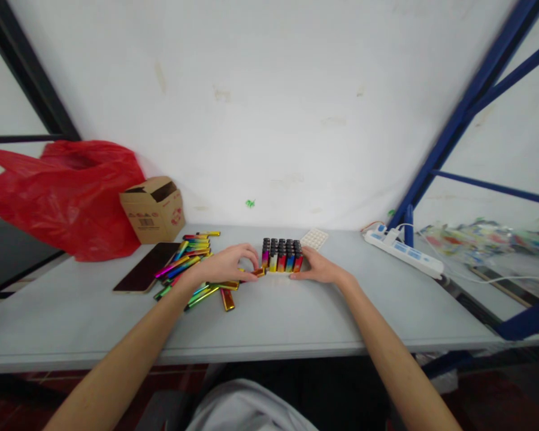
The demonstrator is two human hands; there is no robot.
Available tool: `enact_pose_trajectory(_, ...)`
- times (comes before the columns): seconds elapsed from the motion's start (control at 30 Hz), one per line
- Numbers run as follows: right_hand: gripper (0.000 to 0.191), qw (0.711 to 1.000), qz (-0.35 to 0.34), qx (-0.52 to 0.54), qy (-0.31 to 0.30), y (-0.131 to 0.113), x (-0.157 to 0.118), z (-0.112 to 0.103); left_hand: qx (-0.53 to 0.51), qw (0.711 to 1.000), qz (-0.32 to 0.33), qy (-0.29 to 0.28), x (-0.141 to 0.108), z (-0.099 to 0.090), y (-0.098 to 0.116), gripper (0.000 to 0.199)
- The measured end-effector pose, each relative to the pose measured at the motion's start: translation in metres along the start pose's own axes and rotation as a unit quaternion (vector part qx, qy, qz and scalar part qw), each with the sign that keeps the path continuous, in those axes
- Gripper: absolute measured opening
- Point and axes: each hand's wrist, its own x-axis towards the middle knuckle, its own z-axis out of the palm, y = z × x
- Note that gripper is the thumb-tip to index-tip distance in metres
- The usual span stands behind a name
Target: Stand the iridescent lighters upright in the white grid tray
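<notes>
Upright lighters (281, 257) with black tops and colourful bodies stand in tight rows near the middle of the table. My right hand (318, 265) rests against the right side of this block, thumb at its front and fingers behind. Just left of the block, my left hand (234, 263) is curved, with a gap between fingers and thumb. A gold and red lighter (259, 272) lies at its thumb tip; whether it is gripped is unclear. Under and beyond my left wrist spreads a loose pile of shiny coloured lighters (202, 297).
A dark phone (147, 267) lies left of the pile. Behind it are an open cardboard box (155, 212) and a red plastic bag (85, 197). A pale dimpled tray (315, 239) lies behind the block. At the right is a white power strip (404, 252) beside a blue frame (453, 129).
</notes>
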Motion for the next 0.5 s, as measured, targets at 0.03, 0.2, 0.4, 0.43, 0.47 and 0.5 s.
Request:
enact_pose_trajectory(0.03, 0.075, 1.000, -0.003, -0.003, -0.004, -0.001, 0.000, -0.001, -0.027, 0.999, -0.012, 0.030, 0.000, -0.002, 0.002, 0.020)
enact_pose_trajectory(0.2, 0.072, 1.000, 0.001, -0.006, -0.011, -0.002, 0.001, -0.002, -0.243, 0.949, -0.102, 0.173, 0.004, -0.005, 0.007, 0.029)
enact_pose_trajectory(0.4, 0.074, 1.000, 0.006, -0.010, -0.016, -0.001, 0.000, -0.001, -0.476, 0.823, -0.163, 0.264, 0.013, 0.001, 0.005, 0.027)
enact_pose_trajectory(0.43, 0.074, 1.000, 0.008, -0.009, -0.017, -0.001, 0.000, -0.001, -0.500, 0.807, -0.164, 0.269, 0.014, 0.001, 0.004, 0.025)
enact_pose_trajectory(0.47, 0.074, 1.000, 0.008, -0.009, -0.018, 0.000, 0.000, -0.001, -0.519, 0.795, -0.161, 0.270, 0.014, 0.002, 0.004, 0.024)
enact_pose_trajectory(0.5, 0.073, 1.000, 0.008, -0.008, -0.019, 0.000, 0.000, -0.001, -0.534, 0.787, -0.154, 0.266, 0.014, 0.002, 0.004, 0.022)
